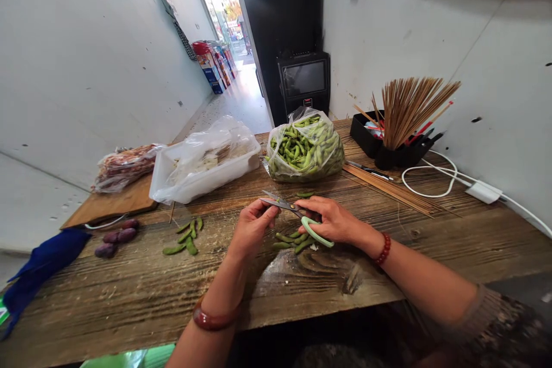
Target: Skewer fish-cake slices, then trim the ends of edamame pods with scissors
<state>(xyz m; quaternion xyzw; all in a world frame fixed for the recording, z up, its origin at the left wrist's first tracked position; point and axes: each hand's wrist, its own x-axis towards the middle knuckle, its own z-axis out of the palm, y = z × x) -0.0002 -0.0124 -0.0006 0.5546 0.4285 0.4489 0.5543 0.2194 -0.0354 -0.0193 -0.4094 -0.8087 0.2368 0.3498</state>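
My right hand (330, 218) grips a pair of scissors (317, 233) with light green handles, their dark blades parted and pointing left. My left hand (254, 224) pinches a green edamame pod (279, 200) at the blades; the fingers hide most of it. Under my right hand lies a small pile of edamame pods (297, 240) on the wooden table (357, 282). Another small group of edamame pods (187, 236) rests left of my left hand. Behind both hands stands a clear plastic bag (306, 149) full of pods, with a single pod (305, 194) in front of it.
A white tub (207, 178) covered with plastic sits left of the bag. Beyond it, a wrapped bundle (127, 167) lies on a cutting board (112, 207). Purple oval items (116, 238) lie at left. Right are loose skewers (392, 190), a black skewer holder (390, 155) and a white cable (431, 169).
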